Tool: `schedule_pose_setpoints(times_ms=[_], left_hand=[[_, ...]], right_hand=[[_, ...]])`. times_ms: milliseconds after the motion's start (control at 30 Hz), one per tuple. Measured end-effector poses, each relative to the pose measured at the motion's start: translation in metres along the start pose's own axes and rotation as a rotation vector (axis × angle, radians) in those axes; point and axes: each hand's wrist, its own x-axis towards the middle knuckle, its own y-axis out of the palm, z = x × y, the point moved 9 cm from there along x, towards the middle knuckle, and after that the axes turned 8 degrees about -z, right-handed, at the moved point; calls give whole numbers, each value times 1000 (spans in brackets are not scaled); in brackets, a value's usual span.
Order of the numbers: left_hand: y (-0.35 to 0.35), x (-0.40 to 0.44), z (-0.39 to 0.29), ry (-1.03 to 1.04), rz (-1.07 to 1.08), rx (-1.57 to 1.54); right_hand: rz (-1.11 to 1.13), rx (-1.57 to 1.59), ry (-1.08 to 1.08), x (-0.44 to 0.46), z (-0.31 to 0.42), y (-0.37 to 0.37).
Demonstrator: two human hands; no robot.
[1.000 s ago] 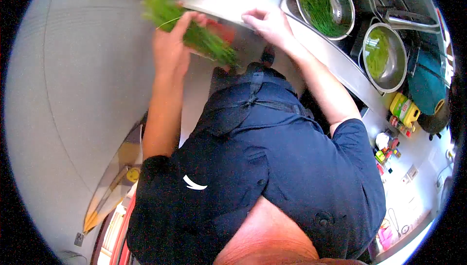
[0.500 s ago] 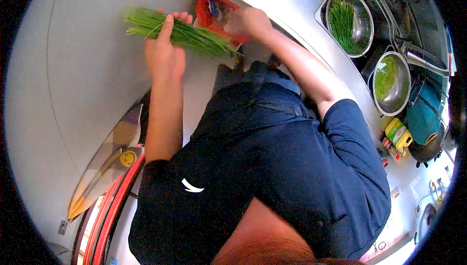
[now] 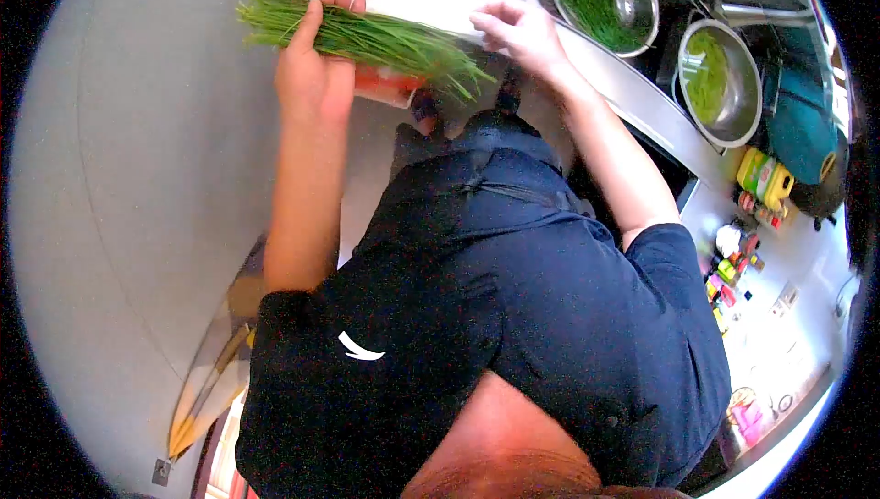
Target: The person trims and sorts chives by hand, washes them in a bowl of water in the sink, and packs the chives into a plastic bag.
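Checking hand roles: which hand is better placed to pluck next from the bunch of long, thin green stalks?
Right hand, probably: it looks empty, near one end of the bunch, which the left hand holds.

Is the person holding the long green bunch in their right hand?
No, the left hand holds the green bunch, its thumb lying across it.

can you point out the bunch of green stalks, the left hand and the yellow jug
Bunch of green stalks (image 3: 390,39): head view, middle of its length
Left hand (image 3: 314,73): head view, middle of the hand
Yellow jug (image 3: 764,175): head view, middle of its body
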Motion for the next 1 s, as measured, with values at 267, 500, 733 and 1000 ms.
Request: schedule_pose_setpoints(times_ms=[267,500,733,1000], left_hand=[[82,0,105,-189,-13,-49],[132,-12,194,-286,-82,-84],[152,-14,225,-270,-129,-70],[161,4,243,-254,64,-47]], right_hand=[[-147,294,-74,-35,-7,-149],[-180,229,-210,-52,18,-236],[-98,-11,-338,-62,59,-216],[-276,-360,-349,-36,57,-182]])
